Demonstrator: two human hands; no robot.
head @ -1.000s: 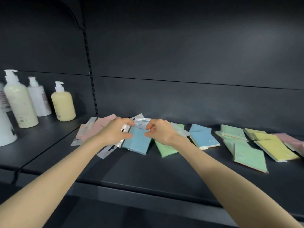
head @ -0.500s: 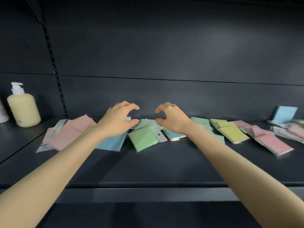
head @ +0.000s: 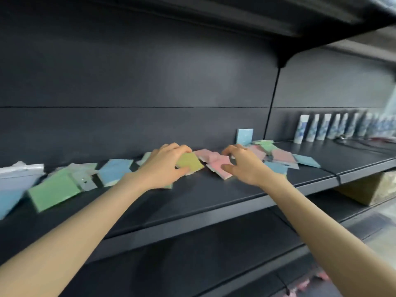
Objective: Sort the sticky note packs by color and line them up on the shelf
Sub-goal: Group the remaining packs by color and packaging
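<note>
— How does the shelf (head: 214, 202) look to us?
— Packs lie loose all along it, colours mixed. Far to our left a green pack (head: 53, 192) and a blue pack (head: 114, 171) lie flat and askew. To our right there is a pink heap (head: 280, 156) with blues and greens among it, and an upright pack (head: 244, 136) leans on the back wall. We judge nothing is lined up yet.

— And in the middle?
— The yellow pack (head: 190, 162) and the pink pack (head: 218, 167) lie just beside each other, corner toward corner, between our two hands. Both are turned on the diagonal, not square to the shelf edge.

— What has the left grip (head: 165, 166) got?
— It is clasped on the yellow pack, fingers hooked over the far edge and thumb on the near one. The pack lies to the right of that palm, down at the shelf. We can't tell whether it is lifted.

— The right grip (head: 246, 166)?
— Its fingers arch over the pink pack, with the thumb by the near corner. The pack lies to the left of that palm. Blur keeps us from telling whether it pinches or only hovers.

— So what does the next move turn on?
— Side, we reckon. The other pinks lie behind and to the right of the right grip, so pink goes that way with the nearer hand. We see no second yellow, so the left may carry its pack to any bare stretch.
</note>
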